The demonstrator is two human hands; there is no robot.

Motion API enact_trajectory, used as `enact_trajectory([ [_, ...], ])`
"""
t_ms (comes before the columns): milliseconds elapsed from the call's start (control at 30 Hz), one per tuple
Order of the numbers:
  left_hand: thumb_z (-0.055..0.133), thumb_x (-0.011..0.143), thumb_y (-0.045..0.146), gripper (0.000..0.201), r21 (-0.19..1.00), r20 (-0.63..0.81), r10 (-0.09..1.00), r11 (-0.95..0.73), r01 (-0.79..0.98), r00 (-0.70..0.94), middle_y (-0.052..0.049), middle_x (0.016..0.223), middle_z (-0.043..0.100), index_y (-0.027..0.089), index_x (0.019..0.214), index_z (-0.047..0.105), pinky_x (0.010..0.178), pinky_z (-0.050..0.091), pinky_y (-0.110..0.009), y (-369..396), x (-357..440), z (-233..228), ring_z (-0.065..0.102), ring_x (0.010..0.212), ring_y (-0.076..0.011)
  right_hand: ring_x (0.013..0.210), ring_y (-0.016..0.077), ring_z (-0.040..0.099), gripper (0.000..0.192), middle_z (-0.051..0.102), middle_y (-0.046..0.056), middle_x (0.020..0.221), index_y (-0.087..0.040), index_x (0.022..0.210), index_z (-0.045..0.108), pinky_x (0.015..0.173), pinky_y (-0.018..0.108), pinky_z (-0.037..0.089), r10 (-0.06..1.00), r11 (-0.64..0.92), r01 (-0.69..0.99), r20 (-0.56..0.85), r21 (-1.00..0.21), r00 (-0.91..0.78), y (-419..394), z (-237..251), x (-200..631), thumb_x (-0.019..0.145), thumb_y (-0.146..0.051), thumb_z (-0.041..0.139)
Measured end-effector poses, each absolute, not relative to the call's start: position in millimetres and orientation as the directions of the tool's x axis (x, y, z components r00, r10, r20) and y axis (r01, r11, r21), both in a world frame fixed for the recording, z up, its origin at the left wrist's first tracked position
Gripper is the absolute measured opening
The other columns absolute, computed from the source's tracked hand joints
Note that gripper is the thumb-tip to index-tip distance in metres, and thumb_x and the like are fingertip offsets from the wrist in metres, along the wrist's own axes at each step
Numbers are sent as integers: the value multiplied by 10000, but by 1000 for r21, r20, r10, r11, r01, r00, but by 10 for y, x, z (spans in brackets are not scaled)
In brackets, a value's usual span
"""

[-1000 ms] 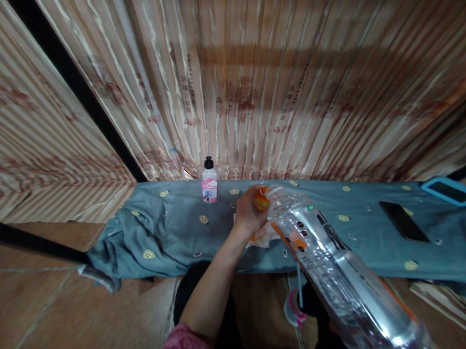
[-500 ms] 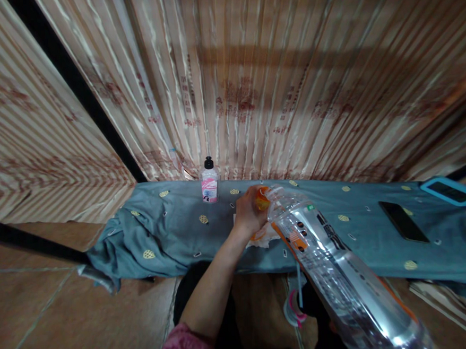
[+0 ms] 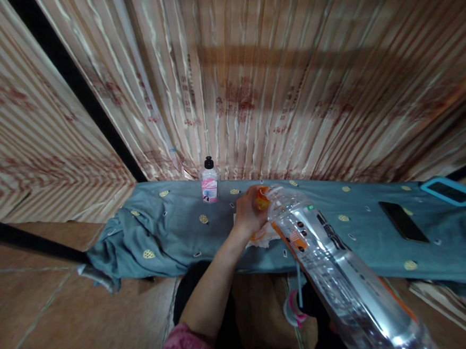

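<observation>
1. The left hand (image 3: 248, 211) was closed around the orange cap (image 3: 262, 197) of a big clear plastic bottle (image 3: 327, 266), fingers curled over the cap at the neck.
2. The bottle lay tilted, its neck over the blue-grey cloth (image 3: 173, 226) and its wide base toward the camera at the lower right. The right hand was not in view, so I could not tell how the base was held.
3. Judged risk: if the cap came free while the bottle was this tilted, anything inside could spill onto the cloth and reach the dark phone (image 3: 403, 221) lying on it to the right.
4. Judged risk: a slip of the hand could swing the neck into the small bottle (image 3: 209, 182) standing upright near the striped curtain (image 3: 250, 77) and knock it over.
5. The big bottle's label showed orange, white and black marks, but no word was readable.
6. The small bottle had a pink label; its print was too small to read. Red marks on the curtain were blurred.
</observation>
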State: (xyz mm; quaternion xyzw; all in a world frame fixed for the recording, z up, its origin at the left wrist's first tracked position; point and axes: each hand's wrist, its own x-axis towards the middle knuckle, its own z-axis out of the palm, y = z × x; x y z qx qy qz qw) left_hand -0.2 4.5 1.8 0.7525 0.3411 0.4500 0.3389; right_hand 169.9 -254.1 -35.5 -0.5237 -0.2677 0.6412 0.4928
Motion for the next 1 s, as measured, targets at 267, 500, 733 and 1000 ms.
enact_trajectory([
  [267,823,710,285,349,826,447,821,-531,187,356,-87,1044,764,188,1010,672,844,560,-359,49,0,4,731,932,-268,582,189,720,622,772,77,768,-193,942,721,473,326,592,902,-400,-351,-431,-847,12,-2513,-423,1731,860,-760,480],
  [500,810,720,288,354,823,453,817,-537,184,357,-101,1055,761,176,1026,671,845,558,-370,40,-2,13,730,941,-279,565,207,720,603,760,71,718,-186,911,728,446,340,585,915,-346,-348,-395,-871,79,-2567,-428,1714,870,-738,490],
  [733,814,719,283,334,818,456,813,-543,190,362,-101,1039,761,176,997,664,856,559,-375,50,5,0,730,951,-282,548,182,700,505,737,35,684,-183,969,719,451,317,577,923,-260,-326,-333,-909,194,-2577,-419,1730,889,-656,562],
  [1000,831,702,299,356,821,455,815,-540,184,359,-89,1036,763,189,997,664,850,562,-369,49,5,1,731,943,-274,562,233,725,529,755,72,704,-183,960,725,435,354,584,923,-250,-322,-325,-913,205,-2577,-406,1711,887,-670,530],
])
